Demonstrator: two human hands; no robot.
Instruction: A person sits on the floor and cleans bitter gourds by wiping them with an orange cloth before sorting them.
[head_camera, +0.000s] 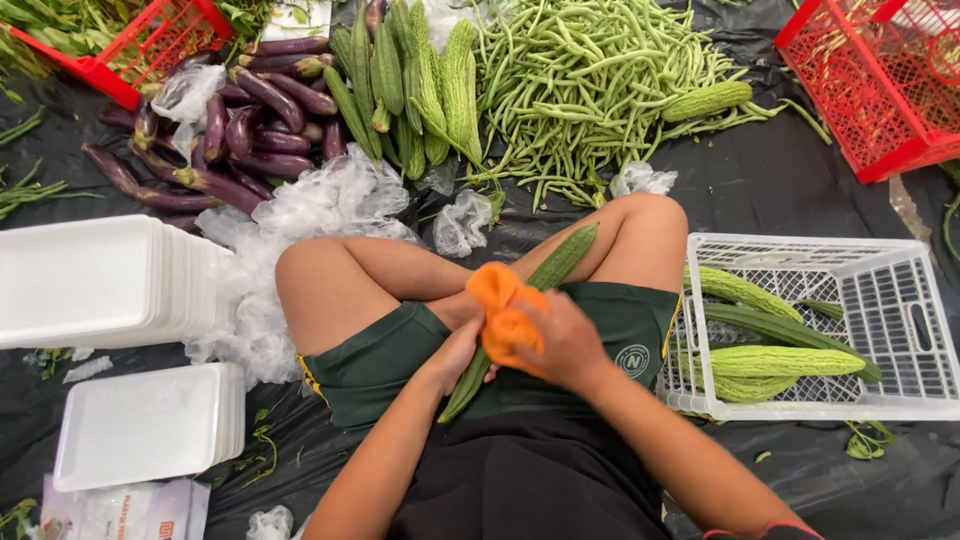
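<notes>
While I watch from the head camera, the gourd (535, 295) lies across the lap, its long axis running from 7 o'clock up to 1 o'clock. My left hand (455, 352) is closed around its lower part, near the 7 o'clock end. My right hand (562, 342) clenches an orange cloth (505, 312) pressed against the gourd's middle, so the free tip points away from both hands toward 1 o'clock. The right hand is nearer that tip.

At 3 o'clock a white crate (890, 300) holds more gourds. 2 stacks of white foam trays (90, 280) sit at 9 o'clock, and a pale printed packet (130, 510) lies at 8 o'clock. Eggplants (240, 130), long beans (580, 90) and 2 red baskets (880, 90) spread from 11 to 1 o'clock.
</notes>
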